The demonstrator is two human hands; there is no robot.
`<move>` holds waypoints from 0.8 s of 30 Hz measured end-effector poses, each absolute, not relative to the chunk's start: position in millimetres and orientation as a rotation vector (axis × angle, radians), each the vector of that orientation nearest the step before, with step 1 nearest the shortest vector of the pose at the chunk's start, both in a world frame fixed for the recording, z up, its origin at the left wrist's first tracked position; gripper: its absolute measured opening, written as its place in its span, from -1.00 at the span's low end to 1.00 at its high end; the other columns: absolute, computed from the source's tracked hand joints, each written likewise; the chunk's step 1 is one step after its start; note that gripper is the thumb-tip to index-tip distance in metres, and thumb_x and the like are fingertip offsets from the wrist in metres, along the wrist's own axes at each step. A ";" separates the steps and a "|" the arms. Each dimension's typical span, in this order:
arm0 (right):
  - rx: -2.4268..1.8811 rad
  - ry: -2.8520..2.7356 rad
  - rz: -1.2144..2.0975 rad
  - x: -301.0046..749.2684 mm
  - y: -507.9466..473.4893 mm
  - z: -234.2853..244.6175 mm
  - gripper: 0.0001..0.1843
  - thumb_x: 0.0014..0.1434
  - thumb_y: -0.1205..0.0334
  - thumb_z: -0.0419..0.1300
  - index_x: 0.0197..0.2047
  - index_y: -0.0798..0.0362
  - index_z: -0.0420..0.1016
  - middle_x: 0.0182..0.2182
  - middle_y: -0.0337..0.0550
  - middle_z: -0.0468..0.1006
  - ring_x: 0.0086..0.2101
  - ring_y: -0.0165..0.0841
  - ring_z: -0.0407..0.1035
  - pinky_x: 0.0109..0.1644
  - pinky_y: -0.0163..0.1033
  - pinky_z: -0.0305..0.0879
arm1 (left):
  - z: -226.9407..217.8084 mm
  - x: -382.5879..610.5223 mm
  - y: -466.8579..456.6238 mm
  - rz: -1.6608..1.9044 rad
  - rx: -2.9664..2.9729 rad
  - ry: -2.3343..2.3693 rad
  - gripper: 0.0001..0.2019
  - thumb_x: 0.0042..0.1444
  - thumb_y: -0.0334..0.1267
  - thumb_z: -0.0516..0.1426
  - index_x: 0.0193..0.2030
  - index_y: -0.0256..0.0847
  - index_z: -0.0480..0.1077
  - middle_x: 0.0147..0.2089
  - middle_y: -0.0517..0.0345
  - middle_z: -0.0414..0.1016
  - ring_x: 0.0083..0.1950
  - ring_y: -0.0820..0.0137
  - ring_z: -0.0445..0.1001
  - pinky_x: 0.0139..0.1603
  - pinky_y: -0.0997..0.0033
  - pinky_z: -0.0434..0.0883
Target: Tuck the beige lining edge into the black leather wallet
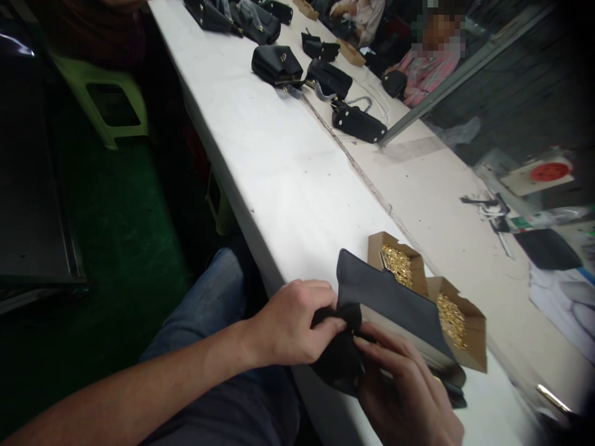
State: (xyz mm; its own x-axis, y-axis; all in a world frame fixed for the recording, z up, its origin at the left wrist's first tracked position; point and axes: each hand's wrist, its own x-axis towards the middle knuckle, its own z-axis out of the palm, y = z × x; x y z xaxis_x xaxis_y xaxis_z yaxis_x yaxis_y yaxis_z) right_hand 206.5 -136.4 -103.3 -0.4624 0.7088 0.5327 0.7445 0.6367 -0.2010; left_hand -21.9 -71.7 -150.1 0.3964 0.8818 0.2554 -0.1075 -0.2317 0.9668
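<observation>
My left hand [290, 322] is closed on the near end of a black leather bag [395, 303], its fingers curled round the flap's edge. My right hand [406, 390] is under the bag's lower side, fingers pinching the black leather near the left hand. The bag lies tilted at the near edge of the white table [279, 161]. Just behind it stand two small cardboard boxes [458, 319] filled with gold-coloured metal parts.
Several finished black bags [279, 62] lie further up the table. A person in a pink checked shirt [425, 68] sits at the far right side. A green plastic stool [109, 99] stands on the left floor. Black sheets and papers [546, 248] lie at the right.
</observation>
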 end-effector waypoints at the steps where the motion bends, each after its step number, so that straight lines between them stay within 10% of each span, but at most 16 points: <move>1: -1.130 -2.270 -0.088 204.9 -135.8 -103.5 -0.75 0.51 0.64 0.29 0.04 0.14 0.67 0.12 0.07 0.76 0.04 -0.25 0.72 0.09 -0.24 0.61 | -149.3 -23.1 -71.5 1.068 1.515 0.733 -0.80 0.34 -0.37 0.31 -0.24 -0.17 0.37 -0.23 0.21 0.45 -0.18 0.35 0.44 -0.08 0.28 0.35; 24: -1.221 -2.456 -0.092 199.0 -135.3 -93.9 -0.84 0.61 0.44 0.19 0.05 0.03 0.56 0.16 0.02 0.71 0.03 -0.26 0.71 -0.10 -0.27 0.52 | -146.0 -40.4 -62.8 0.889 1.537 0.639 -0.84 0.24 -0.37 0.30 -0.32 -0.19 0.41 -0.28 0.21 0.50 -0.26 0.40 0.46 -0.25 0.36 0.30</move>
State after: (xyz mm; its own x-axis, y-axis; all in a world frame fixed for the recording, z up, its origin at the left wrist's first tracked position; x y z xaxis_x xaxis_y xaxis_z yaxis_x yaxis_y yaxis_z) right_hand 199.0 -135.3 -93.9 -0.5417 0.7524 0.3748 0.7784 0.6173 -0.1141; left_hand -40.4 -62.8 -146.0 0.5586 0.8095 0.1809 -0.0860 -0.1604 0.9833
